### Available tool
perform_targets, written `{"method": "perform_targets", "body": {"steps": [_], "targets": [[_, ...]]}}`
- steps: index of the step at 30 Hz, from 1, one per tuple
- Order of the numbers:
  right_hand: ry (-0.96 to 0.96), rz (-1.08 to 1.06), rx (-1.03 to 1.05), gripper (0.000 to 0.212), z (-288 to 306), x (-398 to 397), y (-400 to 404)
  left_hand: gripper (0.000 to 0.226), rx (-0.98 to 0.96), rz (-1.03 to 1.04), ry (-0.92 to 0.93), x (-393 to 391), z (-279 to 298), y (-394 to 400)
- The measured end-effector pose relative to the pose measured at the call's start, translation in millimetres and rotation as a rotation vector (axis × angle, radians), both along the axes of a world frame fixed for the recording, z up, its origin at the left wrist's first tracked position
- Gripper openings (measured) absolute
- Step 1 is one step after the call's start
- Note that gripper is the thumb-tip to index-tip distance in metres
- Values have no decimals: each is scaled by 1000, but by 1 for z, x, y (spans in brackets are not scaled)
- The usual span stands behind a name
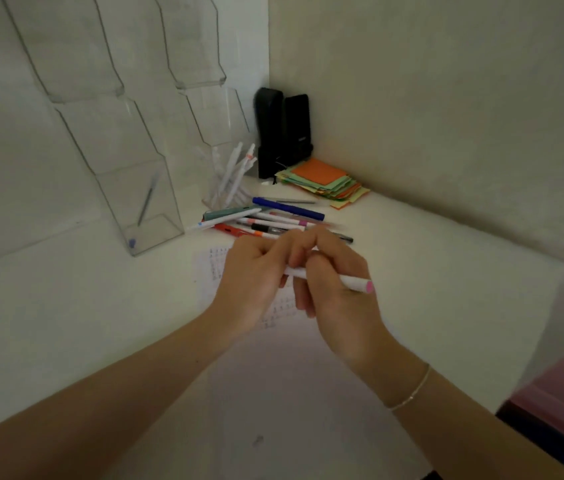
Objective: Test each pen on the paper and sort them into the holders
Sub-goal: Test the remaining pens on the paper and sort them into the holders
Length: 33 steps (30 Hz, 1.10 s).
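We see a smooth white surface (429, 271) carrying a sheet of paper (273, 368) with faint marks. At ten o'clock stands a clear plastic holder (142, 209) with one slim pen; at twelve, a smaller clear holder (220, 183) of white pens, with a loose pile of pens (273, 220) just before it. Over the paper, our right hand (339, 285) grips a white pen (355, 282) with a pink end, fingers curled round its barrel; the left hand (252, 282) pinches its other end.
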State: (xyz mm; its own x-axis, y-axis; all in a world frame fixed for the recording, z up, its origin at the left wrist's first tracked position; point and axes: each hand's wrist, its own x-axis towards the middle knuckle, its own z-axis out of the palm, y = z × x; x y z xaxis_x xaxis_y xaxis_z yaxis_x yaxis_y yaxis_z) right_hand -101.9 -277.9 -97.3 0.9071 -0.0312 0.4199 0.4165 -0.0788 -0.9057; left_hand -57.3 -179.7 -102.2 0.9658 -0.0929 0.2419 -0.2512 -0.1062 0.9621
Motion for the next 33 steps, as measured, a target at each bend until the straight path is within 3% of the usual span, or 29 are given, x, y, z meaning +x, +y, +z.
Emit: {"method": "perform_targets", "body": {"steps": [4,8,11,14,16,19,22,24,29,31,33], "targets": [[19,-195,-50,21,21,-21,-52,56,7,-146,58,-10,6,-54],[10,-470,-19,14,23,-55,-121,37,180,-266,-54,-20,5,-123],[-115,-771,57,17,-2,-90,-169,27,336,-331,-85,-22,-11,-170],[-125,-1004,53,17,-45,-122,-210,18,605,-449,-271,-33,-30,-198],[33,-1094,-10,22,-87,-137,-235,22,767,-498,-453,-42,-43,-207],[443,-1045,-176,15,-158,-152,-263,32,932,-467,-633,-48,-56,-212],[859,-901,-375,14,-208,-159,-274,41,961,-442,-691,-48,-58,-211],[1014,-842,-435,17,-221,-160,-275,44,983,-428,-705,-48,-58,-210],[1078,-762,-455,42,-227,-152,-286,38,1053,-401,-750,-51,-56,-211],[974,-887,-325,34,-206,-144,-291,36,1057,-422,-758,-51,-53,-210],[742,-1052,-221,17,-171,-133,-293,34,963,-477,-694,-51,-45,-206]]}}
